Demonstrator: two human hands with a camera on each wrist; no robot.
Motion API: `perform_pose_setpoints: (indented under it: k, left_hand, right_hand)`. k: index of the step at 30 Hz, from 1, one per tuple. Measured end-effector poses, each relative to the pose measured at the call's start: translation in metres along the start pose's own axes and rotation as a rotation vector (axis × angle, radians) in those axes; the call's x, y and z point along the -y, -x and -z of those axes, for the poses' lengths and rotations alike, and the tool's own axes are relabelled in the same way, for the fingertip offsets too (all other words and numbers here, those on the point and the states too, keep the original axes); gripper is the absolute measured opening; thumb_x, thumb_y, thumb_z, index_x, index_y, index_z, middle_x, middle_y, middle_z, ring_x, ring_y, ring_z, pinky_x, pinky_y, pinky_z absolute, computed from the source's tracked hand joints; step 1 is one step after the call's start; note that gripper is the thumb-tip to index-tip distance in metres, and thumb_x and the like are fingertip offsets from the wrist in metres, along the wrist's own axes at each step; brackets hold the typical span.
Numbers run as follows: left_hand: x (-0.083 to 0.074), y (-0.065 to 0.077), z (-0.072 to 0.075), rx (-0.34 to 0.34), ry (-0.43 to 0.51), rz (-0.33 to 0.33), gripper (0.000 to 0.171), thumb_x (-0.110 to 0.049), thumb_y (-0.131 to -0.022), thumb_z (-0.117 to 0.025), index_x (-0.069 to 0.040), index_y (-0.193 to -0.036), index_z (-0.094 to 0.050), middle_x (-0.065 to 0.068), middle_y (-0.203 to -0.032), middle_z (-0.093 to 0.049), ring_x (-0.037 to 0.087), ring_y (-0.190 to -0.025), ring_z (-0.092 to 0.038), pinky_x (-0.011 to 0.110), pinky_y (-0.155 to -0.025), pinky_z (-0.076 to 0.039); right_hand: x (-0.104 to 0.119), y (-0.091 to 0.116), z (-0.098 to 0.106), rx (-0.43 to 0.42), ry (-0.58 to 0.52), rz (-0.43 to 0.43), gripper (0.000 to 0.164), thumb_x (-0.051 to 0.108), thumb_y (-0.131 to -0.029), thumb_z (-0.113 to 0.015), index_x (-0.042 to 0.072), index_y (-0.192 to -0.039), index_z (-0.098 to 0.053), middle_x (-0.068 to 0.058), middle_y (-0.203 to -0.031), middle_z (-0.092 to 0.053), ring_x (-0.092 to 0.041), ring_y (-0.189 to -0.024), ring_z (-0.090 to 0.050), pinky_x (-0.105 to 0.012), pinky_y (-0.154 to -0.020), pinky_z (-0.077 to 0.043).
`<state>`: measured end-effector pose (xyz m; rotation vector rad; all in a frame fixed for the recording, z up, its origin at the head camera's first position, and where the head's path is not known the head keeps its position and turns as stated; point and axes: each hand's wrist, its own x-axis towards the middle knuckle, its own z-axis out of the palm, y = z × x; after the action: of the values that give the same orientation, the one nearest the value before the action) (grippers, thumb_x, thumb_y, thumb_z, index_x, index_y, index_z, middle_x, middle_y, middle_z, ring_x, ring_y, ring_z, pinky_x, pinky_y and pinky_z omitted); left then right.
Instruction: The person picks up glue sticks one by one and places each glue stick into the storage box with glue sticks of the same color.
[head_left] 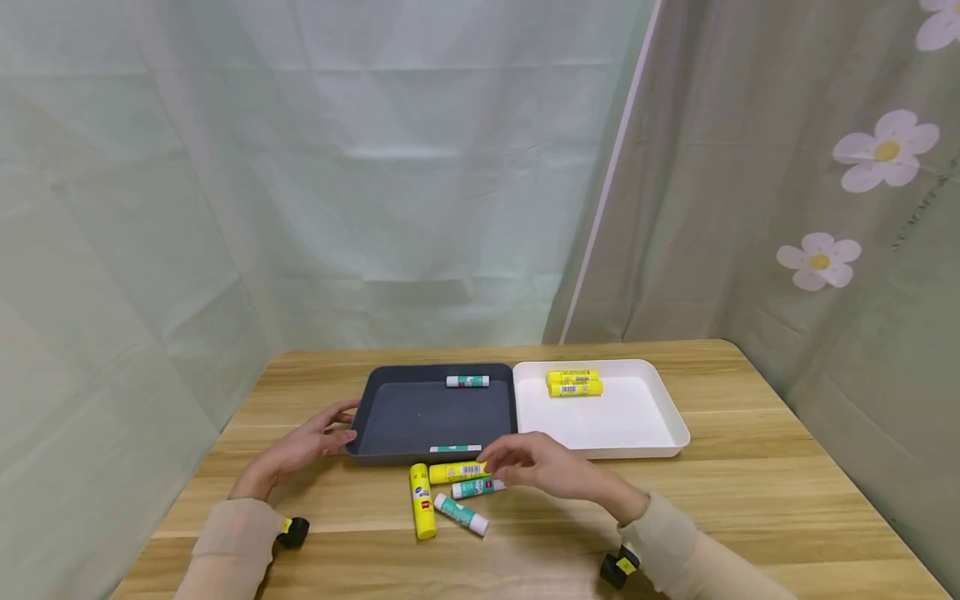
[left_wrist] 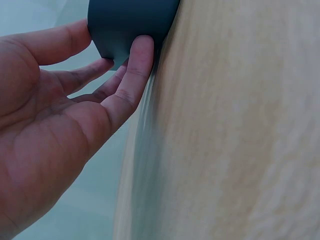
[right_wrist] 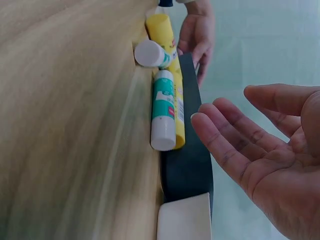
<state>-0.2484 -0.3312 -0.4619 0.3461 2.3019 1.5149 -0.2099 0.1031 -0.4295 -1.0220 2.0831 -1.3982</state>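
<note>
My left hand touches the left outer wall of a dark grey tray; in the left wrist view its fingertips rest against the tray's corner. Above the loose glue sticks hovers my right hand, fingers slightly bent and nothing held, as the right wrist view shows. Under and beside it lie a yellow glue stick, a white-and-teal glue stick, another teal one and a second yellow one. Inside the dark tray are two white-and-teal glue sticks, one at the back, one at the front.
A white tray adjoins the dark tray on its right, with yellow glue sticks lying near its back edge. Both trays stand on a wooden table. Curtains hang behind the table and along its sides.
</note>
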Motion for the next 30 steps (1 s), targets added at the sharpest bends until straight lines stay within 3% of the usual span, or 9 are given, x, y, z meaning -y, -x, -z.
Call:
perform_pose_setpoints:
  k: [8,15,30]
  left_hand:
    - [-0.001,0.0,0.0,0.002,0.0,0.006,0.071,-0.018,-0.109,-0.055,0.001,-0.165,-0.014,0.035,-0.155,-0.027,0.043,-0.13,-0.051,0.047,-0.103,-0.051]
    - [0.0,0.0,0.001,0.002,-0.012,0.004,0.07,-0.018,-0.11,-0.054,0.001,-0.165,-0.015,0.035,-0.156,-0.026,0.042,-0.129,-0.052,0.043,-0.101,-0.052]
    - [0.001,0.0,0.001,-0.007,-0.011,-0.003,0.071,-0.019,-0.109,-0.056,0.001,-0.164,-0.017,0.035,-0.159,-0.022,0.048,-0.136,-0.044,0.043,-0.101,-0.052]
  right_hand:
    - [0.0,-0.003,-0.013,0.002,0.003,-0.062,0.026,0.006,-0.103,-0.064,0.006,-0.129,-0.069,-0.013,-0.117,-0.072,-0.021,-0.108,-0.069,-0.026,-0.09,-0.054]
    - [-0.004,-0.005,-0.023,0.001,-0.012,-0.036,0.027,0.005,-0.1,-0.069,0.005,-0.127,-0.07,-0.017,-0.113,-0.072,-0.014,-0.102,-0.07,-0.025,-0.089,-0.056]
    - [-0.008,-0.009,-0.048,-0.051,0.052,-0.04,0.022,0.004,-0.097,-0.072,0.006,-0.119,-0.074,-0.005,-0.108,-0.075,-0.004,-0.095,-0.065,-0.025,-0.087,-0.055]
